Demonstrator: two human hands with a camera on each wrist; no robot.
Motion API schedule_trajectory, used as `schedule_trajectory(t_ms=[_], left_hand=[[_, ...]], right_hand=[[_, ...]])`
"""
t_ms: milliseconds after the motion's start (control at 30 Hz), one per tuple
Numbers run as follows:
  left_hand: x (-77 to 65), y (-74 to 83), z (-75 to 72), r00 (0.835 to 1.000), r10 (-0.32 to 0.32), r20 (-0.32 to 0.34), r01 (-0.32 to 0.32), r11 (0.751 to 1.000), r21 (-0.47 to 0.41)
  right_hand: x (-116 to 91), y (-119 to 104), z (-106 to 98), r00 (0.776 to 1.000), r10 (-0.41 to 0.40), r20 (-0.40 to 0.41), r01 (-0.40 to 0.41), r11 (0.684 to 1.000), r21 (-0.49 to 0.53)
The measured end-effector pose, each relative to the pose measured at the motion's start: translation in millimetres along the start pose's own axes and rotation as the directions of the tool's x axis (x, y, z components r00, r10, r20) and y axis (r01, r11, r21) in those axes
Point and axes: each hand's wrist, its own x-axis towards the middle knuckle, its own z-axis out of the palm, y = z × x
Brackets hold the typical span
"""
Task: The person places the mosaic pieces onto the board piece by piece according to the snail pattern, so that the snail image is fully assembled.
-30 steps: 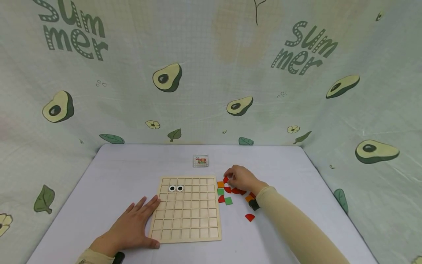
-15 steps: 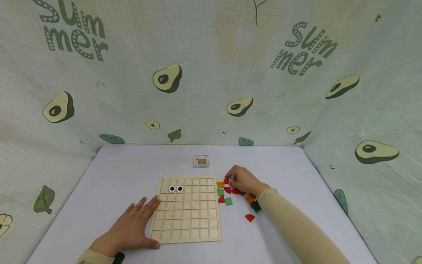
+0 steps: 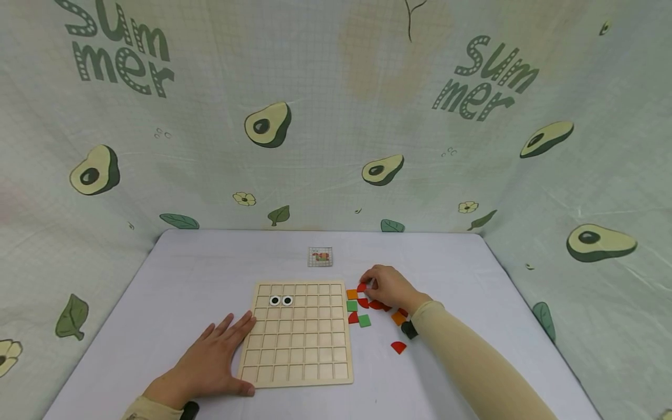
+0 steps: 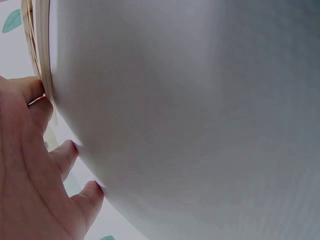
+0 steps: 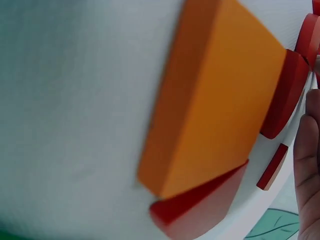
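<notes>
In the head view, a pale wooden grid board [image 3: 296, 339] lies flat on the table. Two white eye tiles, a left one [image 3: 275, 301] and a right one [image 3: 287, 301], sit side by side in its upper-left cells. My left hand [image 3: 210, 359] lies with fingers spread along the board's left edge, thumb at the near-left corner. Beyond the board's right edge, my right hand [image 3: 391, 286] pinches a red quarter-circle tile [image 3: 361, 287] between thumb and index finger, low over the table. The right wrist view shows only part of that hand [image 5: 309, 155], near an orange tile [image 5: 225, 100].
Loose tiles lie right of the board: an orange square [image 3: 352, 294], a green square [image 3: 352, 305], another green square [image 3: 364, 321], several red quarter-circles and a black piece [image 3: 409, 330]. A red quarter-circle [image 3: 398, 347] lies nearer. A small picture card [image 3: 320, 256] rests behind the board.
The right hand, with the red quarter-circle tile at its fingertips, has shifted very slightly toward the near right. The left hand and the board have stayed in place.
</notes>
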Motion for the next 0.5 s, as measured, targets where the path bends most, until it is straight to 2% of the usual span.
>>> schedule_trajectory(t_ms=[167,500], left_hand=[[0.0,0.2,0.4,1.0,0.003,-0.002,-0.003,1.0,0.002],[-0.2,0.6,0.3,1.0,0.001,-0.001,-0.001,1.0,-0.003]], right_hand=[[-1.1,3.0,0.8,0.999,-0.026,-0.02,0.025,1.0,-0.018],[-0.9,4.3,4.5,1.0,-0.021,-0.007,0.021,0.999,0.027]])
